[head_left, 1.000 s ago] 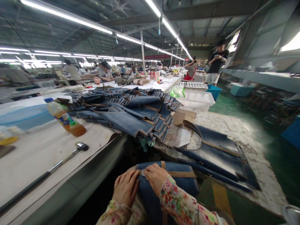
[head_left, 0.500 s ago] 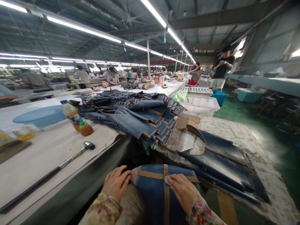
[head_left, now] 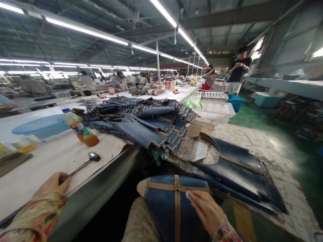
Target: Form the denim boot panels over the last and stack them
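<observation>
On the left table my left hand point(head_left: 54, 185) is closed round the dark handle of a hammer point(head_left: 82, 166), whose metal head points away from me. A blue leather piece point(head_left: 161, 208) with crossed tan straps point(head_left: 177, 201) lies over my lap. My right hand point(head_left: 205, 206) rests on it, right of where the straps cross, and pinches a small white wad point(head_left: 188, 195). What the wad is made of I cannot make out.
Stacked blue leather pieces point(head_left: 141, 129) lie ahead, and more point(head_left: 239, 168) on the stone-patterned surface at right. A tilted drink bottle point(head_left: 73, 122), a small bottle of amber liquid point(head_left: 90, 138) and a blue basin point(head_left: 37, 124) are left. Co-workers are farther off.
My left hand has left the leather piece's edge, moved left onto the table and taken hold of the hammer handle. My right hand with the wad has shifted slightly right, off the strap crossing.
</observation>
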Available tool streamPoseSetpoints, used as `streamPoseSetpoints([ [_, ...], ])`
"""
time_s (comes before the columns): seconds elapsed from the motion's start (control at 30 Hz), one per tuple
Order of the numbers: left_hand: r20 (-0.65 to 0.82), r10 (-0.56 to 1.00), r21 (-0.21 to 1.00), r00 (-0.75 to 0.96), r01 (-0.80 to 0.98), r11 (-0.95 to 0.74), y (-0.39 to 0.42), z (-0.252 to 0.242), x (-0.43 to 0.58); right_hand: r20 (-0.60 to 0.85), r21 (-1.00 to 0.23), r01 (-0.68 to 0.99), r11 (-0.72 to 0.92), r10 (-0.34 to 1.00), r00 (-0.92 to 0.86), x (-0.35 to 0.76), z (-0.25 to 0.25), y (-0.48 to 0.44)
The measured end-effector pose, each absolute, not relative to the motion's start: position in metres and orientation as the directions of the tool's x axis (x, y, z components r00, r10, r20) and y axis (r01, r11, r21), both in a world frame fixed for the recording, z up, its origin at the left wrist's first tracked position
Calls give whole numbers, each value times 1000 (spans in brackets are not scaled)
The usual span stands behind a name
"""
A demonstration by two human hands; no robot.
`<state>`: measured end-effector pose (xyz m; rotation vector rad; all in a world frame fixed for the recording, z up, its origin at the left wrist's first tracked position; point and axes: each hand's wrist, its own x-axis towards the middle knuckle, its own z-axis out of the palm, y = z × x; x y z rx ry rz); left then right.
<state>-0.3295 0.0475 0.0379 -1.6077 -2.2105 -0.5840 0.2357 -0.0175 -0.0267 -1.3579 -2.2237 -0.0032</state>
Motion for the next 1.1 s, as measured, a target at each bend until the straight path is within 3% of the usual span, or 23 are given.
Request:
streamPoseSetpoints([
  [0.2,120,913,191,-390,912,364,56,49,-352,459,-252,838,484,822,-336,238,-29,-19],
  [0.33,8,870,384,-494,805,453,37,60,-294,452,-242,846,475,827,-335,241,-30,-19],
  [0.47,-122,942,739,-312,606,296,-1,56,-199,454,-235,857,458,832,-320,240,-28,-21],
  [0.57,-258,960,819,-110,501,278,-25,42,-131,470,-270,863,427,841,-268,236,-27,-26],
  [0.7,-419,900,855,120,385,347,-39,34,-77,466,-326,856,401,856,-223,235,-27,-35],
  [0.8,-357,922,890,149,356,287,-40,38,-60,464,-348,851,393,861,-207,237,-26,-41],
  [0.93,-225,946,826,233,561,58,-35,30,-48,478,-362,849,385,859,-186,238,-27,-44],
  [1.03,-240,924,691,297,721,-51,-31,16,-44,483,-384,849,364,862,-151,238,-29,-44],
  [1.1,-240,923,672,301,738,-66,-29,13,-45,477,-400,841,363,867,-148,238,-30,-44],
])
